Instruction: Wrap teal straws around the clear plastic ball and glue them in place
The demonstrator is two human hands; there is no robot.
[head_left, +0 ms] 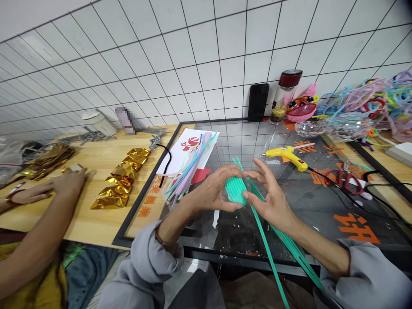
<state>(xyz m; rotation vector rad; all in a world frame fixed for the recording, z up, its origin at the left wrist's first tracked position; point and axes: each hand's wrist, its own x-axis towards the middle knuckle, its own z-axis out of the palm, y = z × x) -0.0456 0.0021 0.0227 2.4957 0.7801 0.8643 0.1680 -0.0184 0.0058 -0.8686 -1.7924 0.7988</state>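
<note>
My left hand [215, 188] and my right hand [268, 194] meet above a glass-topped table [309, 201]. Together they grip a small clear round object wrapped in teal strips [236, 190]. Left fingers curl around its left side. My right thumb and fingers pinch its right edge. Long teal strips [273, 262] trail from it down toward my lap, and short teal ends stick up behind my hands.
A bundle of pastel strips [189, 169] lies on a white sheet left of my hands. A yellow glue gun [289, 154] and red scissors [344, 180] lie to the right. Gold foil pieces [124, 178] sit on the wooden table, where another person's hands [48, 189] rest.
</note>
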